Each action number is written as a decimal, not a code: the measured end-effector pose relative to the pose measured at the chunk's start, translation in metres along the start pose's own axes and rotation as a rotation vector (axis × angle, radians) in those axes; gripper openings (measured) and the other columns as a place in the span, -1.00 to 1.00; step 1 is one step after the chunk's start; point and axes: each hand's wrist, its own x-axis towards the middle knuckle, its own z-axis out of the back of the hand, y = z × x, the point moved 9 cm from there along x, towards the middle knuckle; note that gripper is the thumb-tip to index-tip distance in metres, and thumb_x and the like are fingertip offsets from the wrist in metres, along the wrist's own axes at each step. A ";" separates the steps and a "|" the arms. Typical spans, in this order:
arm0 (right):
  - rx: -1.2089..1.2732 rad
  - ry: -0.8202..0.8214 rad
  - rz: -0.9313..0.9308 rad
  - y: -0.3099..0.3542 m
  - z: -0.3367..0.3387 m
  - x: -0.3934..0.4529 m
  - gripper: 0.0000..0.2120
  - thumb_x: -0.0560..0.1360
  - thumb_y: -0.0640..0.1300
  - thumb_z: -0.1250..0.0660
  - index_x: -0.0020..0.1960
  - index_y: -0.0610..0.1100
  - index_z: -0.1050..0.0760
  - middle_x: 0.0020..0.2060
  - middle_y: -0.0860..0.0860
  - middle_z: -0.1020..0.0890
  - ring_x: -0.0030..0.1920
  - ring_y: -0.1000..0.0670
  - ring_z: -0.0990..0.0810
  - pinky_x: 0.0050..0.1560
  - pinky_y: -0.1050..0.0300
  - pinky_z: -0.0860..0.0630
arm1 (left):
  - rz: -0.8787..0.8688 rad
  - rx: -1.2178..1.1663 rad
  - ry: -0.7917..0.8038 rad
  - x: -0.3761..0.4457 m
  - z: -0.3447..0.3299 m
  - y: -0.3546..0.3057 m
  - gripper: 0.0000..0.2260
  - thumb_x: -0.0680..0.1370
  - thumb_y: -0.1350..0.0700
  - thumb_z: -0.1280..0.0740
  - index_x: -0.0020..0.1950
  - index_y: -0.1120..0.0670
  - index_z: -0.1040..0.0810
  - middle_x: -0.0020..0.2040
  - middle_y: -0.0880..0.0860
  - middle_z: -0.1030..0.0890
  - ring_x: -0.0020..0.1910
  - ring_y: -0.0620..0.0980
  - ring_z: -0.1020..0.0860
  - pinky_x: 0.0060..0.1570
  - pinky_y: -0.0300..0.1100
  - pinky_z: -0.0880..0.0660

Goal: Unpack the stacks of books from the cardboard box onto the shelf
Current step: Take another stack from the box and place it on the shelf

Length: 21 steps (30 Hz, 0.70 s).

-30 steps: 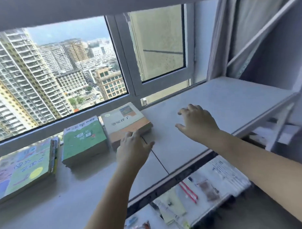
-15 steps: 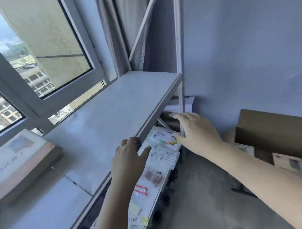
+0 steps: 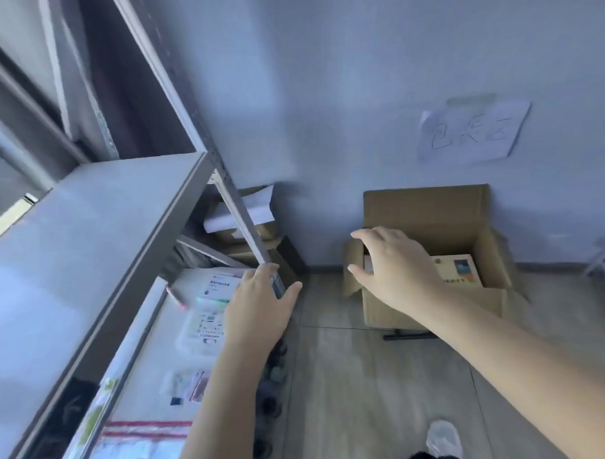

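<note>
An open cardboard box [image 3: 427, 211] stands on the floor against the wall at the right. Inside it lies a stack of books [image 3: 458, 268] with a cream and orange cover on top. My right hand [image 3: 395, 264] hovers over the box's left side with fingers relaxed and spread, holding nothing. My left hand [image 3: 259, 306] is stretched out near the corner post of the grey shelf [image 3: 88, 216], fingers loose and empty. The shelf's top board fills the left of the view; no books on it show in this frame.
A lower shelf board [image 3: 155, 365] carries papers and packets. White paper and flat cartons [image 3: 245, 214] lie behind the slanted metal post [image 3: 202, 136]. A paper note [image 3: 472, 134] is taped to the wall. My shoe [image 3: 444, 437] stands on the wood floor.
The view has swung right from the window and the books on the shelf toward the box. Both empty hands have moved off the shelf top; the right one now hovers over the box.
</note>
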 end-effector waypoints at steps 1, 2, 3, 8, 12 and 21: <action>0.002 0.003 -0.023 -0.022 -0.001 0.004 -0.50 0.52 0.14 -0.30 0.40 -0.02 -0.39 0.22 0.01 -0.56 0.20 -0.10 -0.52 0.04 -0.01 -0.51 | -0.007 0.008 0.018 0.009 -0.014 -0.014 -0.56 0.50 -0.21 -0.29 0.32 -0.06 -0.43 0.26 -0.01 -0.50 0.25 0.07 -0.48 0.18 0.02 -0.46; 0.004 0.006 -0.040 -0.043 -0.002 0.007 -0.50 0.52 0.13 -0.30 0.40 -0.03 -0.39 0.22 0.00 -0.56 0.19 -0.10 -0.53 0.03 -0.01 -0.51 | -0.013 0.016 0.037 0.017 -0.027 -0.028 -0.56 0.51 -0.21 -0.29 0.33 -0.07 -0.42 0.27 -0.02 -0.49 0.25 0.06 -0.48 0.18 0.03 -0.46; 0.008 0.007 -0.054 -0.061 -0.003 0.011 -0.50 0.52 0.13 -0.30 0.40 -0.03 -0.39 0.22 0.00 -0.56 0.19 -0.10 -0.53 0.03 -0.01 -0.51 | -0.020 0.023 0.056 0.023 -0.038 -0.040 -0.56 0.51 -0.22 -0.28 0.33 -0.07 -0.41 0.27 -0.02 -0.48 0.23 0.06 -0.49 0.17 0.02 -0.48; 0.022 0.023 -0.134 -0.162 -0.009 0.030 -0.52 0.54 0.10 -0.29 0.41 -0.03 -0.37 0.21 0.00 -0.55 0.20 -0.08 -0.51 -0.01 0.03 -0.49 | -0.028 0.028 0.112 0.063 -0.103 -0.103 -0.55 0.53 -0.19 -0.28 0.36 -0.05 -0.41 0.28 -0.03 -0.48 0.22 0.02 -0.50 0.11 -0.02 -0.50; 0.037 0.054 -0.189 -0.231 -0.022 0.047 -0.52 0.54 0.10 -0.30 0.40 -0.04 -0.38 0.21 -0.01 -0.55 0.20 -0.09 -0.52 0.01 0.02 -0.50 | -0.015 0.027 0.173 0.093 -0.155 -0.142 -0.54 0.53 -0.18 -0.29 0.37 -0.04 -0.41 0.27 -0.02 -0.48 0.21 0.00 -0.50 0.10 -0.07 -0.47; 0.058 0.154 -0.293 -0.320 -0.097 0.096 -0.49 0.53 0.10 -0.33 0.41 -0.05 -0.36 0.25 -0.03 -0.54 0.21 -0.10 -0.52 0.00 0.05 -0.48 | 0.013 0.055 0.281 0.157 -0.242 -0.157 -0.56 0.54 -0.19 -0.26 0.37 -0.07 -0.40 0.27 -0.06 -0.48 0.19 -0.05 -0.51 0.04 -0.12 -0.49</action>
